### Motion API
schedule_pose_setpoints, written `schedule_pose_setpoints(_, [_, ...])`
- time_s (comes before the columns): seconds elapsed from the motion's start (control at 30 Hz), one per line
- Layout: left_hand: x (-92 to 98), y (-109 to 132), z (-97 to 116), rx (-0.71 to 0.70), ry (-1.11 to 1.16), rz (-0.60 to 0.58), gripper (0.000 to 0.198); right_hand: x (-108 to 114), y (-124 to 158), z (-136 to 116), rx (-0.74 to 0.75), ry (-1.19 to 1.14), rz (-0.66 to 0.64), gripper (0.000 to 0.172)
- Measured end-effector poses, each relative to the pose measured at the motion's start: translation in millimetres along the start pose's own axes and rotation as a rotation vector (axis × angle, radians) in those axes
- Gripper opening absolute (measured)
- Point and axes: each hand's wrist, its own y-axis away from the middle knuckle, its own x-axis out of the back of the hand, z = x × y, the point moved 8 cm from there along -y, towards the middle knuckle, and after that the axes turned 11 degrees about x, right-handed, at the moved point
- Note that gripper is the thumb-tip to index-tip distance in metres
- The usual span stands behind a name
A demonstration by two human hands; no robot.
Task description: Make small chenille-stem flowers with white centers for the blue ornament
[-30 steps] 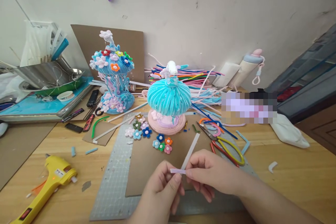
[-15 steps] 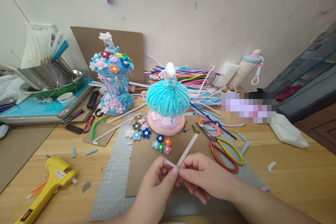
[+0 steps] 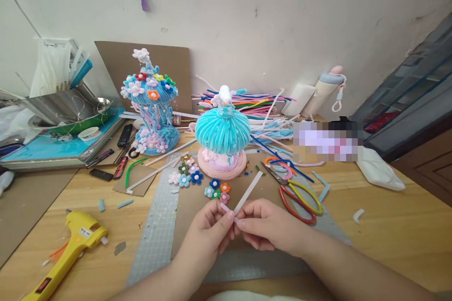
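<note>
My left hand (image 3: 215, 228) pinches a short lilac strip (image 3: 225, 208) between thumb and fingers. Close against it, my right hand (image 3: 263, 225) is closed on the lower part of a pale strip (image 3: 248, 193) that slants up to the right. Both hands meet at the point where the strips cross. Behind them stands a turquoise domed piece (image 3: 223, 130) on a round pink base (image 3: 208, 167). Small coloured flowers (image 3: 197, 177) lie to its left on brown cardboard (image 3: 190, 221). Whether the two strips are one bent piece, I cannot tell.
Red-and-yellow scissors (image 3: 302, 197) lie at the right of the grey cutting mat (image 3: 151, 249). A yellow glue gun (image 3: 76, 240) rests at the left. Further back are a flower-covered blue piece (image 3: 151, 89), a metal bowl (image 3: 65, 106) and piled pipe cleaners (image 3: 243, 103).
The view has shifted slightly. My right fingers have curled in closer beneath the strip, and both hands still hold the strips together.
</note>
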Motion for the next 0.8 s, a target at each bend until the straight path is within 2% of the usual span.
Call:
schedule_pose_setpoints(0.2, [-4.2, 4.5, 6.9, -0.059, -0.093, 0.021, 0.039, -1.8, -0.5, 3.0, 0.004, -0.025, -0.012, 0.022])
schedule_pose_setpoints(0.37, [0.0, 7.9, 10.7, 0.004, -0.031, 0.010, 0.040, 3.0, 0.4, -2.7, 0.033, 0.013, -0.100, 0.026])
schedule_pose_setpoints(0.43, [-2.7, 11.2, 12.9, 0.025, -0.056, -0.039, 0.040, 6.2, -0.3, -6.1, 0.021, 0.026, -0.157, 0.025])
schedule_pose_setpoints(0.5, [-11.5, 15.1, 13.3, 0.036, -0.157, -0.142, 0.038, 9.4, -1.7, -7.6, -0.039, 0.087, -0.206, 0.020])
schedule_pose_setpoints(0.57, [-18.9, 18.2, 11.1, 0.037, -0.321, -0.221, 0.034, 10.1, -2.3, -10.1, -0.116, 0.200, -0.252, 0.014])
schedule_pose_setpoints(0.63, [-17.9, 18.0, 10.8, -0.003, -0.498, -0.187, 0.028, 9.6, -2.6, -20.4, -0.121, 0.392, -0.250, 0.013])
schedule_pose_setpoints(0.73, [-8.0, 15.4, 19.5, -0.139, -0.659, -0.007, 0.023, 4.1, 2.2, -52.7, 0.044, 0.878, -0.133, 0.012])
schedule_pose_setpoints(0.8, [-3.2, 13.2, 21.6, -0.160, -0.612, 0.050, 0.024, -8.2, 12.8, -74.1, 0.192, 1.195, -0.031, 0.015])
